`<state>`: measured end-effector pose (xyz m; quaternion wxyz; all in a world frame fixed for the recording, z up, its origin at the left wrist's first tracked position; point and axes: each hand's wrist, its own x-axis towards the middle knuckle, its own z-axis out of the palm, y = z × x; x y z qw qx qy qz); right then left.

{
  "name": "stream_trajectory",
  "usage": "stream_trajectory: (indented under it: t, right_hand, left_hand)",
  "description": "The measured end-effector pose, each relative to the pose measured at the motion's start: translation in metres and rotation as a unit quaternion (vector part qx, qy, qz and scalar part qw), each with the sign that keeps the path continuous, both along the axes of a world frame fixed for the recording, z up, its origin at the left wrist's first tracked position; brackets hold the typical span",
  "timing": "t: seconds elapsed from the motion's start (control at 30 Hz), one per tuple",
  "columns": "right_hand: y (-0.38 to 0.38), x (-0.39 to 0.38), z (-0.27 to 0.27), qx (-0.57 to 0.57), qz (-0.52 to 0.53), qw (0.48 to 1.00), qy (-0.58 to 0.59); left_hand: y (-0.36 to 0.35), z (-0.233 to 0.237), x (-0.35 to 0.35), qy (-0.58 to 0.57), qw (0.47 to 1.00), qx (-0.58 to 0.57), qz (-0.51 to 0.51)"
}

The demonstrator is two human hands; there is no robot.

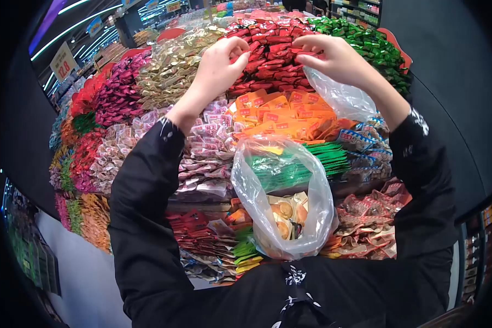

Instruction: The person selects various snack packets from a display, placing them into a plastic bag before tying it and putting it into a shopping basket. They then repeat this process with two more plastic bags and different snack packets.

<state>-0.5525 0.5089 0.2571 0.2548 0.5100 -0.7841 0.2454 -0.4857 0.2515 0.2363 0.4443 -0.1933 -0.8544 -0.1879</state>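
Note:
Over the red wrapped packets (pixel 273 60) at the top centre, my left hand (pixel 221 63) has its fingers curled, with thumb and index tips together; what they hold, if anything, is too small to tell. My right hand (pixel 328 54) is at the right side of the same pile, fingers bent and thumb apart, red wrappers showing in the gap. A clear plastic bag (pixel 341 98) is just below my right hand; whether it is held is unclear. An open clear bag (pixel 322 208) with round brown-and-cream packaged items (pixel 284 213) inside is close to my body.
Orange packets (pixel 284 115) and green packets (pixel 325 158) fill the middle of the display. Gold packets (pixel 175 65) lie left, shiny green ones (pixel 361 49) right. A price sign (pixel 63 63) stands at upper left. A dark panel (pixel 437 115) borders the right.

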Motion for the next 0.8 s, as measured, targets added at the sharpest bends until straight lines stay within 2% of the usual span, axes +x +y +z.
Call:
stream_trajectory:
  t: [0.03, 0.07, 0.13, 0.23, 0.33, 0.37, 0.4, 0.47, 0.5, 0.53, 0.6, 0.63, 0.67, 0.73, 0.77, 0.8]
  right_hand:
    - [-0.006, -0.02, 0.007, 0.001, -0.027, 0.998, 0.05]
    - [-0.012, -0.042, 0.014, 0.033, -0.043, 0.995, 0.079]
    - [-0.025, -0.083, 0.016, 0.055, -0.103, 0.985, 0.123]
    - [-0.044, -0.126, 0.018, 0.087, -0.124, 0.983, 0.101]
    - [-0.058, -0.15, 0.026, 0.147, -0.109, 0.983, -0.017]
    - [-0.063, -0.162, 0.022, 0.163, -0.132, 0.977, -0.03]
    - [-0.067, -0.173, 0.017, 0.155, -0.094, 0.983, -0.028]
    - [-0.073, -0.176, 0.015, 0.166, -0.094, 0.982, 0.011]
    - [-0.074, -0.176, 0.014, 0.135, -0.109, 0.985, -0.018]
    - [-0.076, -0.18, 0.015, 0.144, -0.114, 0.982, -0.05]
    - [-0.082, -0.199, 0.019, 0.163, -0.096, 0.98, -0.056]
    - [-0.073, -0.169, 0.016, 0.129, -0.164, 0.971, 0.119]
    - [-0.074, -0.174, 0.022, 0.146, -0.185, 0.97, 0.059]
    - [-0.074, -0.185, 0.037, 0.243, -0.101, 0.963, -0.05]
    - [-0.074, -0.19, 0.037, 0.254, -0.095, 0.962, -0.03]
    - [-0.075, -0.195, 0.037, 0.264, -0.089, 0.96, -0.009]
  left_hand:
    - [-0.002, 0.008, -0.021, -0.012, 0.999, -0.018, 0.025]
    - [-0.009, 0.01, -0.046, 0.041, 0.996, -0.072, 0.017]
    - [-0.01, 0.016, -0.078, 0.076, 0.984, -0.149, 0.068]
    - [-0.008, 0.018, -0.128, 0.065, 0.978, -0.19, 0.052]
    - [-0.006, 0.018, -0.172, -0.105, 0.975, -0.165, 0.105]
    - [-0.008, 0.013, -0.179, -0.11, 0.978, -0.153, 0.086]
    - [-0.011, 0.01, -0.185, -0.123, 0.977, -0.153, 0.082]
    - [-0.016, 0.006, -0.193, -0.146, 0.974, -0.157, 0.071]
    - [-0.028, -0.005, -0.207, -0.043, 0.985, -0.159, 0.056]
    - [-0.035, -0.007, -0.215, -0.02, 0.986, -0.158, 0.045]
    - [-0.022, 0.002, -0.198, -0.061, 0.981, -0.165, 0.082]
    - [-0.03, -0.003, -0.214, -0.007, 0.97, -0.219, 0.101]
    - [-0.023, -0.001, -0.202, 0.012, 0.974, -0.212, 0.076]
    - [-0.008, 0.006, -0.181, 0.05, 0.978, -0.2, 0.027]
    - [-0.015, 0.002, -0.192, 0.094, 0.978, -0.183, -0.039]
    - [-0.014, 0.001, -0.193, 0.061, 0.985, -0.163, -0.017]
